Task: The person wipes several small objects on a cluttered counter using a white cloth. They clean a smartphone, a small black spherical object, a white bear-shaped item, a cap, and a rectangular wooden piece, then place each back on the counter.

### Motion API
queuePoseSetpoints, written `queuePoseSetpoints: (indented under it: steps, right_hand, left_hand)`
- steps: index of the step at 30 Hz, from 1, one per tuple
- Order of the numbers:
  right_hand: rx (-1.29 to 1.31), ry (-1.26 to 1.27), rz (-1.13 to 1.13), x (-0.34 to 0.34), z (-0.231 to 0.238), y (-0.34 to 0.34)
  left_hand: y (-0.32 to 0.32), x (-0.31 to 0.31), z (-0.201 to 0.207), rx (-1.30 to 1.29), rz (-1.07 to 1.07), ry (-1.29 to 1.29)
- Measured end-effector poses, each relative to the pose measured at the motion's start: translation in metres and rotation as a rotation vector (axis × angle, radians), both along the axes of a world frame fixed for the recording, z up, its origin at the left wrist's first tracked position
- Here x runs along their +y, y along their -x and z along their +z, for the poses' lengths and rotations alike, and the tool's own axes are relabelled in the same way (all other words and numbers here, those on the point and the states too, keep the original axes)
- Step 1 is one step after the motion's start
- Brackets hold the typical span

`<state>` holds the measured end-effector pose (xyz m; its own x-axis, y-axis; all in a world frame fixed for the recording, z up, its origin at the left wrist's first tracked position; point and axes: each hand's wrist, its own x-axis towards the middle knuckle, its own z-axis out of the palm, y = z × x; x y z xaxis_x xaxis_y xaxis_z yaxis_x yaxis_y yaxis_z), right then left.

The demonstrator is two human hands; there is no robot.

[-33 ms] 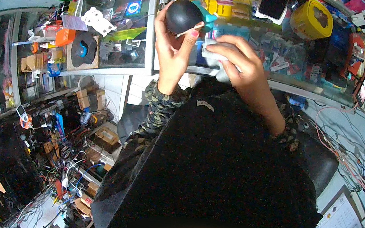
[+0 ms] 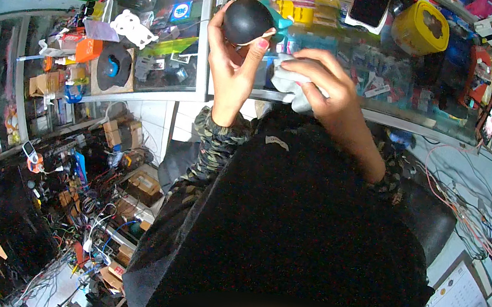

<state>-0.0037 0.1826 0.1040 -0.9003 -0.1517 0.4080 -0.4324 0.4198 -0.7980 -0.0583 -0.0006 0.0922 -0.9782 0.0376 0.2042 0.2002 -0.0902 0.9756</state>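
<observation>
My left hand [image 2: 230,82] is wrapped round a figurine with a smooth black rounded head [image 2: 247,22], held up above the glass counter [image 2: 391,116]. Skin-coloured edges show under the black, and a teal part [image 2: 282,22] sticks out on its far right side. The figurine's front is turned away from me. Just to the right, my right hand [image 2: 327,85] pinches a crumpled pale grey cloth [image 2: 286,80] between thumb and fingers. A small gap shows between the cloth and the figurine's head.
A phone [image 2: 371,3] and a yellow tub [image 2: 421,26] stand at the counter's far side. To the left, a white animal-shaped piece [image 2: 133,28] and a dark cap-like thing [image 2: 113,66] lie on another glass case. Tangled cables [image 2: 467,205] hang at the right.
My right hand has shifted very slightly, and the cloth's folds sit a little differently. My left hand and the figurine are almost unmoved.
</observation>
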Motion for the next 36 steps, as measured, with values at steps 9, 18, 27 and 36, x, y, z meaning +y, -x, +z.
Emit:
queuePoseSetpoints:
  steps: [9, 18, 27, 36]
  right_hand:
    - [-0.004, 0.038, -0.223, 0.042, 0.009, 0.019]
    - [0.317, -0.202, -0.231, 0.033, 0.026, 0.037]
    - [0.383, -0.510, -0.178, 0.002, 0.010, 0.014]
    - [0.049, -0.466, -0.162, 0.070, -0.065, 0.011]
  left_hand:
    - [0.000, -0.008, 0.004, -0.196, -0.012, -0.274]
    - [-0.007, -0.002, 0.001, 0.171, -0.105, 0.283]
    - [-0.004, -0.001, -0.009, 0.203, 0.032, 0.369]
    - [0.004, -0.013, -0.030, -0.151, -0.039, 0.284]
